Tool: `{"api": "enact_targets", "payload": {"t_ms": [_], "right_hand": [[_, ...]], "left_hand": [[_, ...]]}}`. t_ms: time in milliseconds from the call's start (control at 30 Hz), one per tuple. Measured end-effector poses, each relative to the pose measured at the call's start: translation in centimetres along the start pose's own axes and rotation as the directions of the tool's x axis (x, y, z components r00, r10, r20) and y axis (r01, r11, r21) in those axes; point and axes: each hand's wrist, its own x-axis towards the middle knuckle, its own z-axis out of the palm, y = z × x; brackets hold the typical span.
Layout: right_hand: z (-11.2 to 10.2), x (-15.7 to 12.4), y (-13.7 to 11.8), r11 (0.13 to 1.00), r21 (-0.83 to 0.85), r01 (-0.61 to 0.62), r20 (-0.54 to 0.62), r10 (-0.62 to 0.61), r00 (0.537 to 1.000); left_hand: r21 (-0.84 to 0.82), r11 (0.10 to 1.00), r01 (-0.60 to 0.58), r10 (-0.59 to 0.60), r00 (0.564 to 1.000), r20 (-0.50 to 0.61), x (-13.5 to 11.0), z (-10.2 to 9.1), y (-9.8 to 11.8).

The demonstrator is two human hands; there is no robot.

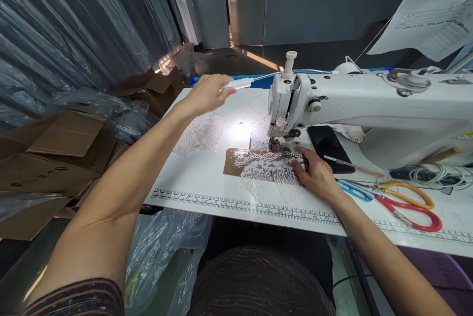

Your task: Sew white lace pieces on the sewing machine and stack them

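My left hand (214, 93) is closed around the white head of a gooseneck lamp (240, 83), whose light falls on the table left of the needle. My right hand (316, 170) lies with fingers apart at the right end of a strip of white lace (271, 165). That lace rests over a flat brown piece (232, 163), its fringed edge hanging toward me. The sewing machine (291, 104) stands just beyond, its presser foot (272, 143) close to the lace's upper edge. More pale lace (201, 136) lies to the left, beneath my left forearm.
Right of my right hand lie blue thread snips (354, 190), scissors with red and orange handles (410, 202), a thin pen-like tool (334, 160) and a black pad (328, 146). A printed ruler (236, 202) follows the table's front edge. Cardboard boxes (55, 148) stand at left.
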Motion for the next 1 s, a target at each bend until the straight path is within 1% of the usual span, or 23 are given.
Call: {"api": "enact_targets", "payload": {"t_ms": [100,200,267,367,500,567,633,667,733,767,800,833,867,900,933,967,1000], "right_hand": [[-0.1,-0.1,0.0,1.0,-0.004,0.005,0.007,-0.004,1.0],[-0.2,-0.2,0.1,1.0,0.0,0.002,0.017,-0.002,1.0],[-0.2,-0.2,0.1,1.0,0.002,0.001,0.022,-0.001,1.0],[-0.2,-0.1,0.1,1.0,-0.001,-0.001,0.022,0.001,1.0],[-0.3,-0.1,0.0,1.0,0.01,-0.01,0.007,0.01,1.0],[-0.3,-0.1,-0.1,0.999,0.032,-0.027,-0.007,0.028,1.0],[-0.5,0.0,-0.1,0.997,0.061,-0.047,-0.009,0.047,0.999],[-0.6,0.0,-0.2,0.996,0.072,-0.055,-0.001,0.055,0.998],[-1.0,0.2,-0.2,0.996,0.077,-0.052,0.03,0.05,0.998],[-1.3,0.4,-0.2,0.997,0.072,-0.035,0.055,0.031,0.998],[-1.5,0.6,-0.3,0.998,0.064,-0.004,0.084,-0.001,0.996],[-1.8,0.8,-0.3,0.998,0.055,0.036,0.116,-0.042,0.992],[-2.1,1.0,-0.4,0.996,0.049,0.078,0.147,-0.085,0.986],[-2.4,1.2,-0.5,0.993,0.048,0.108,0.173,-0.115,0.978],[-2.7,1.4,-0.6,0.992,0.053,0.116,0.189,-0.124,0.974],[-2.8,1.5,-0.8,0.993,0.071,0.097,0.2,-0.109,0.974],[-2.9,1.6,-1.0,0.993,0.111,0.048,0.209,-0.071,0.975]], "left_hand": [[0.009,0.999,0.034,-0.035,0.999,0.036,0.7,-1.2,-0.1],[0.028,0.999,0.029,-0.032,0.995,0.099,1.1,-2.5,-0.1],[0.027,0.999,0.026,-0.029,0.991,0.134,1.0,-3.0,0.0],[0.004,1.0,0.027,-0.028,0.989,0.145,0.6,-3.0,0.3],[-0.055,0.998,0.035,-0.029,0.994,0.105,0.2,-2.5,-0.1],[-0.087,0.995,0.046,-0.042,0.998,0.043,-0.5,-2.2,-0.6],[-0.118,0.99,0.071,-0.082,0.992,-0.091,-1.9,-1.4,-1.0],[-0.134,0.988,0.082,-0.106,0.978,-0.179,-2.9,-0.7,-1.0],[-0.166,0.983,0.071,-0.132,0.911,-0.392,-5.2,1.5,-0.7],[-0.175,0.984,0.021,-0.098,0.89,-0.445,-6.4,3.0,-0.2],[-0.182,0.981,-0.062,-0.029,0.888,-0.458,-7.5,4.6,0.4],[-0.204,0.961,-0.189,0.091,0.908,-0.408,-8.4,6.2,1.3],[-0.255,0.911,-0.324,0.255,0.928,-0.27,-9.2,7.7,2.2],[-0.319,0.838,-0.443,0.419,0.896,-0.146,-9.7,9.0,3.2],[-0.375,0.771,-0.515,0.542,0.839,-0.038,-10.0,10.1,4.2],[-0.419,0.721,-0.552,0.619,0.784,0.033,-10.2,10.8,5.0],[-0.456,0.692,-0.56,0.657,0.75,0.076,-10.2,11.3,5.7]]}}
